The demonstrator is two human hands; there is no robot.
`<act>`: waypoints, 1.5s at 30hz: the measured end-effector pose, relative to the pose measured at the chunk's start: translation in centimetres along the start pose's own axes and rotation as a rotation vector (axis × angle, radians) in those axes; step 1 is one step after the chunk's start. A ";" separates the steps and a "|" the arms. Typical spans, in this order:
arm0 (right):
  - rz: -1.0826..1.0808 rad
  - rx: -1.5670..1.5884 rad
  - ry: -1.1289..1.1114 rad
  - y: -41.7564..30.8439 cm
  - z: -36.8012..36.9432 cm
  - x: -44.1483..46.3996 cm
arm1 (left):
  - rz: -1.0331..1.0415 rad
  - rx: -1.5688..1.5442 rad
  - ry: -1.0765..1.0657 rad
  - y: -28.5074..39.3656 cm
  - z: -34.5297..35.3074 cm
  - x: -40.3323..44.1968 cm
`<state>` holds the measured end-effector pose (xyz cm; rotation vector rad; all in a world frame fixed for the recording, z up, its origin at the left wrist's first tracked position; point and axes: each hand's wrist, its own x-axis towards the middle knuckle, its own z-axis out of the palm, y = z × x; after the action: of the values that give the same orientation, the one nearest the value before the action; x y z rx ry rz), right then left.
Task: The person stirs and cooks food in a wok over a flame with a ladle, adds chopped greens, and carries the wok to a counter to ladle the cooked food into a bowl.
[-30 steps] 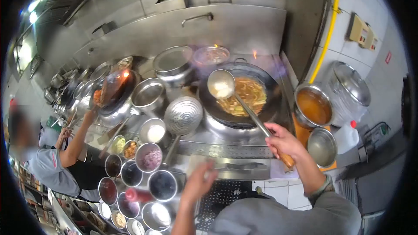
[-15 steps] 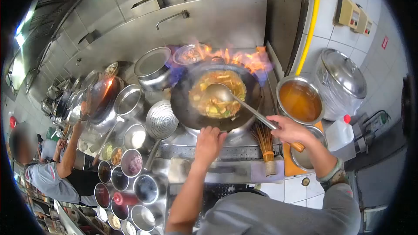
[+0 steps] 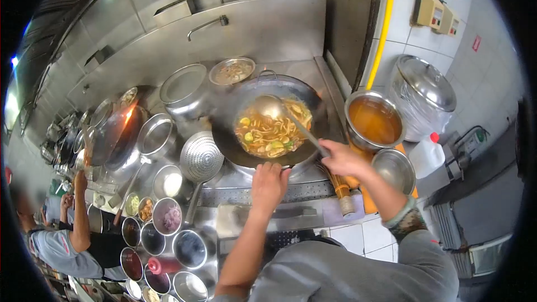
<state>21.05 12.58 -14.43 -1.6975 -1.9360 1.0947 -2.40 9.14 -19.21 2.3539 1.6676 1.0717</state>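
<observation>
Now, your ladle [image 3: 269, 107] sits among noodles [image 3: 274, 137] in the wok [image 3: 321, 126].
Your right hand [image 3: 342, 159] grips its handle; your left hand [image 3: 269, 187] pinches the wok's near rim, by the stove [image 3: 246, 194]'s front edge.

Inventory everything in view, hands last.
Centre wok: one, black, on stove
Noodles: one batch, brown, in wok
Ladle: one, silver, across wok
Strainer: one, silver, left of wok
Liquid: one bowlful, orange, right of wok
Brush: one, tan, wok's front right
Jug: one, white, right
Lidded pot: one, silver, right
Containers: many, silver, left
Squeeze bottle: one, red, lower left
Faucet: one, silver, back
Pipe: one, yellow, upper right
Coworker: one, grey shirt, left
Left hand: one, bare, at wok's near rim
Right hand: one, bare, on ladle handle
</observation>
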 end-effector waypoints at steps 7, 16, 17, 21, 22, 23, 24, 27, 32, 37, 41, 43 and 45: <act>0.220 0.143 -0.158 0.2 -3.3 -5.2 | -0.029 -0.049 0.049 -0.9 -0.2 0.3; 0.119 0.293 -0.132 -0.2 0.1 -5.1 | -0.029 -0.053 0.037 -0.8 -0.4 -0.4; 0.140 0.313 -0.184 -0.1 -1.1 -5.7 | -0.028 -0.049 0.039 -0.8 -0.3 -0.1; 0.068 0.127 -0.031 -1.4 -0.1 -3.0 | -0.022 -0.056 0.051 -0.8 0.0 -0.3; 0.067 0.129 -0.024 -2.0 0.9 -2.3 | -0.030 -0.062 0.047 -0.5 -0.2 -0.2; 0.089 0.190 -0.027 -2.4 1.9 -1.8 | -0.043 -0.066 0.040 -0.4 -0.3 -0.2; 0.110 0.257 -0.034 -2.3 2.9 -1.6 | -0.040 -0.058 0.035 -0.3 -0.4 -0.3; 0.107 0.318 -0.162 0.6 -0.3 -4.9 | -0.041 -0.052 0.039 -0.5 -0.5 -0.2; 0.146 0.238 -0.083 0.2 -1.0 -3.5 | -0.021 -0.052 0.056 -0.7 0.1 -0.6; 0.032 0.399 -0.177 -1.0 2.3 -2.0 | -0.029 -0.018 0.025 -0.6 -0.2 -0.5; 0.169 0.380 -0.261 -0.2 -2.3 -5.0 | -0.020 -0.003 0.033 -0.5 -0.2 -0.2; 0.125 0.273 -0.096 0.8 -1.9 -3.9 | -0.021 -0.009 0.039 -0.5 -0.1 -0.5; 0.081 0.199 -0.017 0.6 0.9 -1.4 | -0.003 -0.021 0.063 -0.3 0.2 -0.1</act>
<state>21.19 11.01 -15.14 -1.6745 -1.7166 1.2885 -2.53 9.22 -19.53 2.3274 1.6712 1.1687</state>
